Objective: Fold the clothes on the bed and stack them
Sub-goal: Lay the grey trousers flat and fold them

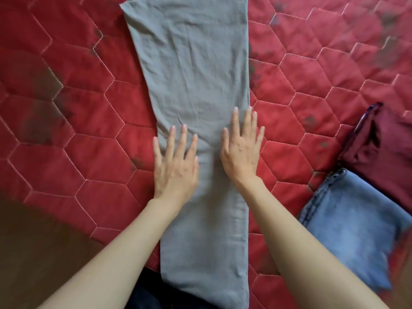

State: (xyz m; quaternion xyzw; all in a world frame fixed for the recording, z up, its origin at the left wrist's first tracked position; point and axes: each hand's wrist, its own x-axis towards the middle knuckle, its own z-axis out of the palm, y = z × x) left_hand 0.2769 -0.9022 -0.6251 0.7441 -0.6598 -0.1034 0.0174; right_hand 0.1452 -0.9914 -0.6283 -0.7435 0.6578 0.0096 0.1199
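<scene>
both hands [207, 161] flat, pressing grey garment [194, 63]

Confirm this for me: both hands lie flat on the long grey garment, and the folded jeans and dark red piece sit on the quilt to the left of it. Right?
Not quite. The folded jeans and dark red piece sit to the right of the grey garment, not the left, as the head view shows. The rest holds: left hand and right hand lie flat on it, on the quilt.
</scene>
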